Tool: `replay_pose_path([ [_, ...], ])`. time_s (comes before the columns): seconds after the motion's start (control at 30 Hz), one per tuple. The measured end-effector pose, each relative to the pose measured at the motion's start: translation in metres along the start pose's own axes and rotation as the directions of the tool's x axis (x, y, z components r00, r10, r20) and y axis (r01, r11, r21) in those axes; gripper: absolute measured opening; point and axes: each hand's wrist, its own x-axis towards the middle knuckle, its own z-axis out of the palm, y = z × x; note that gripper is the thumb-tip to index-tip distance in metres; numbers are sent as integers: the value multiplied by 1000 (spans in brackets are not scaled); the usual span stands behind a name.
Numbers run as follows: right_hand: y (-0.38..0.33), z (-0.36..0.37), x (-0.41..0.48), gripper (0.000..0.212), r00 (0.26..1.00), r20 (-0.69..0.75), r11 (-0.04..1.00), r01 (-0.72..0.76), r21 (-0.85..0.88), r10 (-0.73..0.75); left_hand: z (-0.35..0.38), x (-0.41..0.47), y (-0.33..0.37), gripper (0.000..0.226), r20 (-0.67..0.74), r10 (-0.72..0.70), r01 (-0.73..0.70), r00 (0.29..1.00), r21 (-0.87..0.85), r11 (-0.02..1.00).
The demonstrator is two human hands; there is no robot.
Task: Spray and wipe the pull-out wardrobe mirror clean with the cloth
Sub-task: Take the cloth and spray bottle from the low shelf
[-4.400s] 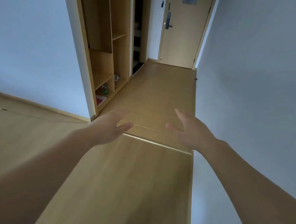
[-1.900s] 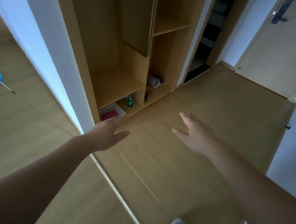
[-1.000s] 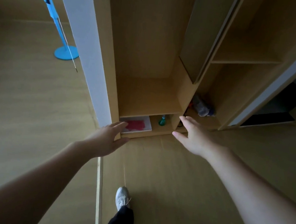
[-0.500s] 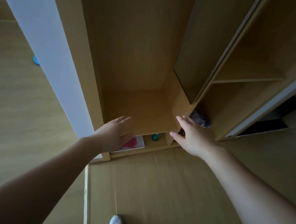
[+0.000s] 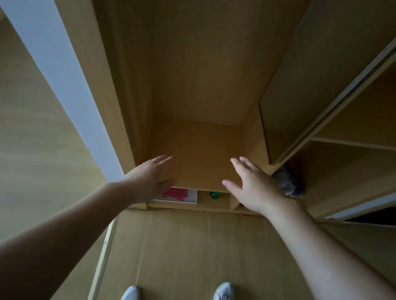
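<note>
Risk sits mostly in the cramped slot under the shelf (image 5: pixel 198 155), which the head view shows from above. Both hands are empty. The left hand (image 5: pixel 150 178) hangs just above the white tray (image 5: pixel 192 197) with its fingers straight and slightly spread. The right hand (image 5: pixel 252 187) is spread flat over the shelf's front right corner. The red cloth (image 5: pixel 176 194) lies in that tray, half hidden by the left hand. The green-topped bottle (image 5: pixel 215 194), likely the spray, stands just right of the tray in the same slot. Only its top shows, so a blind reach under the shelf edge could tip it or knock it deeper in, and a wrist could catch the shelf lip. The mirror itself is not plainly visible. The thin panel (image 5: pixel 300 88) by the divider on the right is probably its pull-out, but no glass face shows. Pulling the wrong edge could therefore waste effort or pinch fingers against the divider. A crumpled item (image 5: pixel 288 185) in the bottom of the next bay lies near the panel's foot and might foul its travel.
</note>
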Motion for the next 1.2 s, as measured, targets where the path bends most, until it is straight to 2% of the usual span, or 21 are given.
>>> replay_pose_path([
  [0.13,40,-12,28,67,996,27,996,84,-21,-83,17,21,37,65,-33,-102,101,994,-29,994],
  [0.27,66,-15,59,68,988,90,992,123,-9,-121,16,52,58,64,-89,-132,129,987,-38,991],
  [0.43,76,-2,100,67,984,58,985,167,34,-168,17,89,53,64,-142,-129,132,981,7,991],
  [0.57,80,25,125,66,988,24,987,154,46,-155,30,112,31,63,-121,-141,143,983,5,990],
  [0.87,95,125,170,66,982,97,985,159,66,-165,123,144,-30,62,-72,-117,120,990,33,992],
  [1.0,104,188,185,66,977,112,982,178,65,-184,180,151,-59,58,-67,-75,79,995,60,995],
  [1.2,120,291,204,64,972,142,981,180,74,-189,278,164,-115,62,-48,-91,93,995,39,995],
])
